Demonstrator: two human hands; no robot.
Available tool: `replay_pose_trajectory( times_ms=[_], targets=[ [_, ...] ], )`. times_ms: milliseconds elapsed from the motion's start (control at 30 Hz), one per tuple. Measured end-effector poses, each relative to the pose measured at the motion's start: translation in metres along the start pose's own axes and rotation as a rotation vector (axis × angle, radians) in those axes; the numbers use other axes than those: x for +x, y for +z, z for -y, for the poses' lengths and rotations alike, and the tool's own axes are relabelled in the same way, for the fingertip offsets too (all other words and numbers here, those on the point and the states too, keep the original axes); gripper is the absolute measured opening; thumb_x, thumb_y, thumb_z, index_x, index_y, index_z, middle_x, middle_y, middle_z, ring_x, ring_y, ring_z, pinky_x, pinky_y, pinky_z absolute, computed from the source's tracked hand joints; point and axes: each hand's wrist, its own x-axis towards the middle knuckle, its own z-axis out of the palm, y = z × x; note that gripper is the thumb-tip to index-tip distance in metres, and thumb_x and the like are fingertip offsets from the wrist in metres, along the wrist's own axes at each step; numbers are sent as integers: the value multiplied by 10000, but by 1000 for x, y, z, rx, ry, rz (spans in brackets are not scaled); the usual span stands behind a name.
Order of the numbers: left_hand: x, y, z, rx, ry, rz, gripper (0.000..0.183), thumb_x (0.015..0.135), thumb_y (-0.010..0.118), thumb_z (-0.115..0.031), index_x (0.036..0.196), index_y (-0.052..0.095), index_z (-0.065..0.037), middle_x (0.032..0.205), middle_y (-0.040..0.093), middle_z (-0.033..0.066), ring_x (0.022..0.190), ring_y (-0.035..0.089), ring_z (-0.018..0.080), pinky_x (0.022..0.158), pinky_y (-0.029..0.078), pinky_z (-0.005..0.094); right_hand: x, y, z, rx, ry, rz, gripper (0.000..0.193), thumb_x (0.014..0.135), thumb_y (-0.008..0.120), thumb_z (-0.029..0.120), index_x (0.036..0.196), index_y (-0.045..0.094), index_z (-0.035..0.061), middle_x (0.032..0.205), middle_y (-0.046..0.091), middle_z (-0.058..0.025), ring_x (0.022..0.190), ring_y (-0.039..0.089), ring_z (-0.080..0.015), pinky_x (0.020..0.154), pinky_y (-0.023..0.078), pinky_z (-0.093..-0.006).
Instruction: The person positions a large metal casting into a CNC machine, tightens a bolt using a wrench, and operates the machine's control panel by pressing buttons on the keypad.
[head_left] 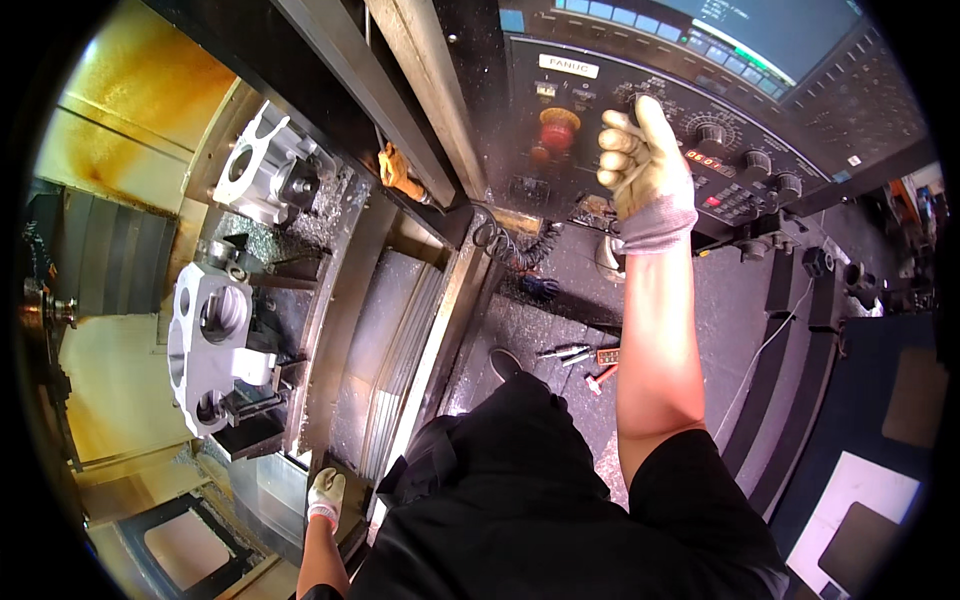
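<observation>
My right hand [648,170], in a pale work glove, is raised in front of a black machine control panel [600,70]. One finger or the thumb stretches up to a rotary dial, hiding part of it; the other fingers are curled in, with nothing seen in them. Low on the left, my gloved left hand [326,492] is at the edge of the machine opening, fingers bent; what they hold, if anything, is hidden. Inside the machine, two silvery cast metal parts sit in fixtures, one nearer [205,340] and one farther [262,170].
The panel carries a red emergency stop button [557,135], several knobs and a lit screen [740,35]. An orange glove or rag [400,172] hangs on the door frame. A hammer [600,380] and other hand tools lie on the floor. Metal chips litter the machine bed.
</observation>
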Motion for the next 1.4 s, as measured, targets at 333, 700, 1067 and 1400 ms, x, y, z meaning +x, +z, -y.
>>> replay_pose_trajectory(
  times_ms=[333,700,1067,1400],
  targets=[
    [0,18,37,81,46,69,463,943,712,-264,1327,648,-13,1293,705,147,1205,658,252,1062,479,352,-1,-9,-9,596,255,608,711,1013,550,608,1389,586,6,1084,728,-51,828,658,-169,751,535,-349],
    [7,29,-5,-65,131,71,390,954,714,-209,1284,655,-10,1204,718,103,1114,667,208,1010,494,324,-1,6,4,73,70,15,577,976,657,551,1027,727,-20,754,737,-98,565,669,-166,500,541,-281],
    [23,39,10,-30,129,74,413,959,715,-206,1301,639,12,1203,716,117,1122,661,213,1009,494,328,-7,5,6,-105,49,7,687,988,590,631,1102,706,-36,790,743,-118,583,677,-162,510,542,-266],
    [16,38,-43,278,169,12,394,949,668,-269,1268,710,-41,1126,753,197,1037,712,252,940,538,353,-77,-32,24,-366,-217,-101,369,1071,604,336,878,724,45,591,653,-42,438,544,-89,438,420,-212]
  ],
)
